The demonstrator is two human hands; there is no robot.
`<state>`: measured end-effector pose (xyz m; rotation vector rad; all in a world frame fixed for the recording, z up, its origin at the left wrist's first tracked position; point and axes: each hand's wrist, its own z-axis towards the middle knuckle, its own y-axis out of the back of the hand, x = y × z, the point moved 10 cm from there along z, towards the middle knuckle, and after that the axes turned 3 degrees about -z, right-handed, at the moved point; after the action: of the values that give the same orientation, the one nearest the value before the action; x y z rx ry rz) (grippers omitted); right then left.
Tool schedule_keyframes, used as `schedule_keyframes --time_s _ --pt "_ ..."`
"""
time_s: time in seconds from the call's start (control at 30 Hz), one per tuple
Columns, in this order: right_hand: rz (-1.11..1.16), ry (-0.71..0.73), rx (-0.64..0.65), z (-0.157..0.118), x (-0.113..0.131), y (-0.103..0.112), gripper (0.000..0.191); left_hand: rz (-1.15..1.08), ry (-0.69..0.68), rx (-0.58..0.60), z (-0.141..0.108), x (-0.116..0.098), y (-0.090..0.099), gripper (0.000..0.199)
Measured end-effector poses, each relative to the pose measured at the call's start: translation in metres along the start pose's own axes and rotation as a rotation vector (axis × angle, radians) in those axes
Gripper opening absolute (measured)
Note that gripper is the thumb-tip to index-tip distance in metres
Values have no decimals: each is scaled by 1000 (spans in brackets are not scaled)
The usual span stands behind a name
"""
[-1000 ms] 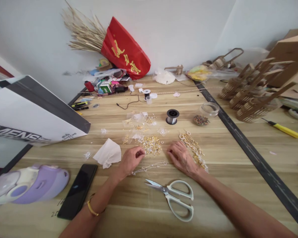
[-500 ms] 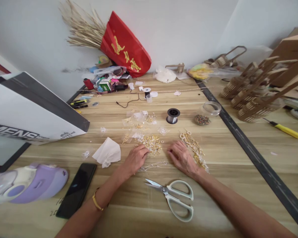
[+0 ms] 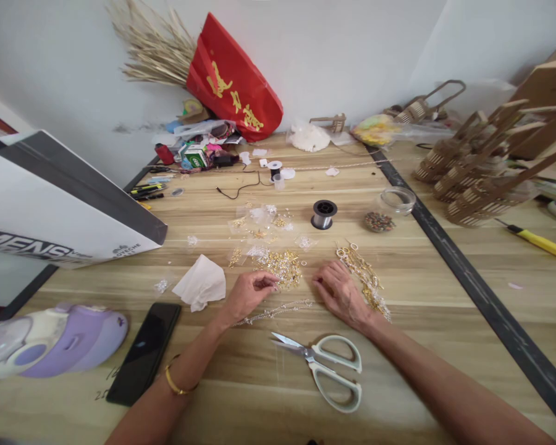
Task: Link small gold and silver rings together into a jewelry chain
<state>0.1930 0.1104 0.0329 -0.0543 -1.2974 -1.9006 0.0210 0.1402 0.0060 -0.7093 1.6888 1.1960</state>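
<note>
My left hand [image 3: 251,295] is at the left edge of a pile of small gold and silver beads [image 3: 283,268]. Its thumb and forefinger are pinched together; whatever is between them is too small to make out. Beneath that hand lies a silver chain [image 3: 278,310], stretched out to the right. Resting on the table, my right hand [image 3: 337,290] has its fingers curled, and what they hold, if anything, is hidden. Just right of it is a bundle of gold and silver chains [image 3: 366,275]. Scissors [image 3: 322,368] with pale handles lie in front, blades pointing left.
Behind the beads stand a wire spool [image 3: 324,214] and a clear jar [image 3: 389,210] with dark beads. To the left are a tissue [image 3: 201,283], a phone [image 3: 144,352] and a purple-white bottle [image 3: 69,343]. A yellow-handled tool [image 3: 540,240] lies right of the black strip [image 3: 467,287].
My left hand has shifted slightly left and rolled so its thumb side shows. More of the silver chain is uncovered. My right hand stays in place.
</note>
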Motion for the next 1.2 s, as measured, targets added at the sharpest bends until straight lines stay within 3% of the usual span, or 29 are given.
schedule_keyframes --time_s 0.3,0.43,0.63,1.03,1.2 --pt "-5 20 -14 1 3 3 13 44 -40 17 3 -11 -4 9" --pt "-14 7 -8 0 3 2 12 235 -103 33 1 -20 -15 9" --pt "-7 11 -9 0 2 2 12 596 -227 169 -10 -23 -39 18" --pt "1 13 -12 0 1 1 12 575 -207 144 -13 -18 -20 20" --pt "-11 13 -12 -1 1 2 12 608 -199 126 -15 -14 -18 11"
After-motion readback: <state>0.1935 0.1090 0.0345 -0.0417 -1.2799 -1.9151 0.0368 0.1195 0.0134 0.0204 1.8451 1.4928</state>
